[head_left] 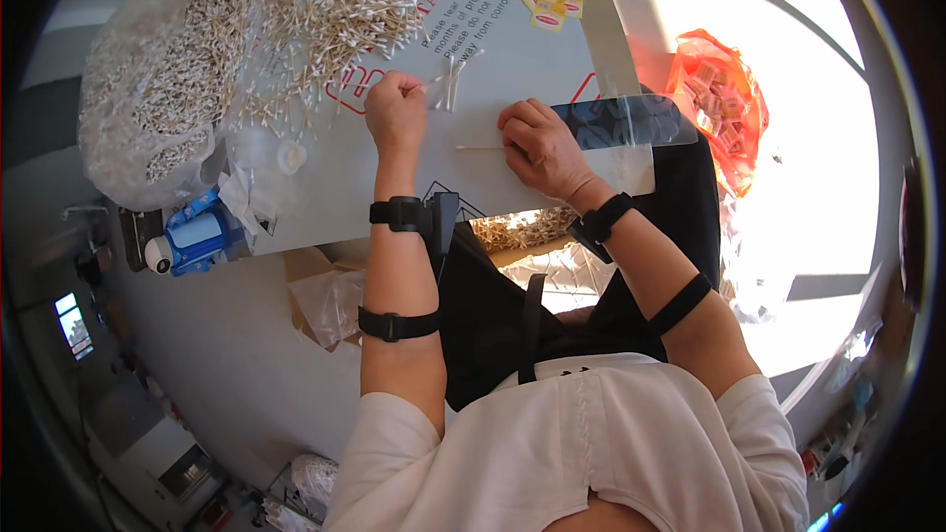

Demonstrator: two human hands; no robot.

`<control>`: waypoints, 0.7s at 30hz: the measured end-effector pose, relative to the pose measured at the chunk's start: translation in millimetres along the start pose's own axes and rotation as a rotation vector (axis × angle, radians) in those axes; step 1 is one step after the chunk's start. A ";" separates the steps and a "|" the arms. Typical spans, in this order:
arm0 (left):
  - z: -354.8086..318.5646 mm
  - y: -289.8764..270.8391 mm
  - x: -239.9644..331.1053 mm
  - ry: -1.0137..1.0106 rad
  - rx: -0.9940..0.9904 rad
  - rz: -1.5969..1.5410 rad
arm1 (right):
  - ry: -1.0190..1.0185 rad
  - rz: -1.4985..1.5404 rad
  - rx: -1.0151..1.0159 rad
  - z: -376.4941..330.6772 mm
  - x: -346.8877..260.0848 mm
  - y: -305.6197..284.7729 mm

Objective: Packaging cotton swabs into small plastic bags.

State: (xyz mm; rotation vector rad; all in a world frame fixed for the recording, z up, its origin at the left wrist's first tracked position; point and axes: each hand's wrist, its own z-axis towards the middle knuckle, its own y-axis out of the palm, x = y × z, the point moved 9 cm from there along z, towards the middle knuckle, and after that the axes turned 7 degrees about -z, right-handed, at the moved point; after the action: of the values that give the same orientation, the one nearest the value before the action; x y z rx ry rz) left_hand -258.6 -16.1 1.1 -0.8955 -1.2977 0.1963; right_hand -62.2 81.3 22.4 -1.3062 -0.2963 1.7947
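Cream short-sleeved shirt [611,443]: nearest the camera, worn by the person, below the table edge.
Grey tabletop [448,172]: printed surface under both hands.
White-tipped, thin-stemmed cotton swabs [360,15]: loose heap at the far side; a few strays [455,89] just beside the left fingertips.
Clear plastic bag [103,153]: left of the heap, full of swabs.
Handling, as judged: pinch lightly on the bare stem, part crossed sticks gently, spare the cotton tips.
Left hand [396,113]: fingers curled, tips close together; degree of closure and any swab within cannot be told.
Right hand [542,148]: fingers bent inward, contents hidden; a single swab [478,148] reaches its edge, held or merely lying unclear.
Dark, glossy, round-ended flat piece [631,123]: just right of that hand.
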 end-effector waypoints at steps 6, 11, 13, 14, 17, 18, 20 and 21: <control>-34.5 26.1 40.5 0.070 -0.157 0.106 | -0.003 -0.013 0.017 -8.7 6.5 -8.7; -42.3 31.5 42.3 0.238 -0.031 0.210 | -0.012 0.029 0.032 -5.2 2.3 -7.2; -42.7 32.8 42.1 0.254 -0.015 0.219 | 0.004 0.005 0.035 -5.4 3.3 -7.4; -41.2 33.4 36.7 0.180 -0.030 0.164 | 0.006 0.002 0.037 -5.9 4.5 -7.9; -39.7 32.2 34.0 0.130 -0.016 0.153 | 0.001 0.013 0.040 -6.6 5.1 -8.8; -40.0 30.0 35.0 0.151 0.013 0.196 | 0.005 0.017 0.040 -6.2 4.7 -8.6; -40.1 25.1 32.0 0.105 0.089 0.172 | 0.006 0.019 0.044 -6.2 4.9 -8.8; -40.1 19.0 29.0 0.058 0.164 0.146 | 0.006 0.021 0.046 -6.5 5.4 -8.5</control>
State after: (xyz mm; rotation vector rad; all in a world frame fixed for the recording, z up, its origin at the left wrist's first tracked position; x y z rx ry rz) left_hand -207.5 -4.9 10.1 -0.8496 -1.1462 0.3831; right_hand -52.6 88.5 21.4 -1.2872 -0.2376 1.8043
